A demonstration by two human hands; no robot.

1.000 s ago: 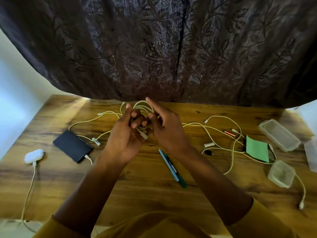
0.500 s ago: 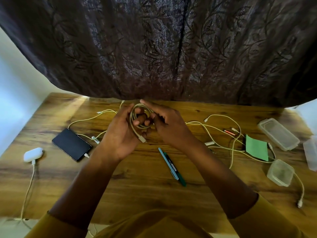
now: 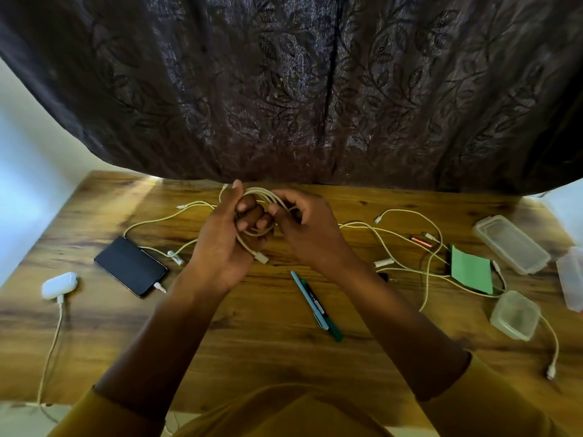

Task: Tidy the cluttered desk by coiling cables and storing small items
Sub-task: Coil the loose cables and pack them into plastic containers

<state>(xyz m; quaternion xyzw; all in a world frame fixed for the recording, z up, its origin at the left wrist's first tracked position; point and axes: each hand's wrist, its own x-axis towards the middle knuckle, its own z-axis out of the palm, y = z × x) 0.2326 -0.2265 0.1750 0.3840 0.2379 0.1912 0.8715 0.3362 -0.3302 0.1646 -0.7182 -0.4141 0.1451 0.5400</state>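
- The left hand holds a coiled white cable above the middle of the table, fingers curled through the loops; the plug end hangs free at the coil's 6 o'clock.
- The right hand pinches the same coil from its 3 o'clock side, fingers bent.
- At 5 o'clock from the hands lie two pens, side by side and touching.
- At 8 o'clock lies a black phone with a cable plugged in; farther out, a white earbud case.
- At 3 o'clock loose white cables tangle across the table, near a green card.
- Beyond, at the right edge, sit clear plastic containers.
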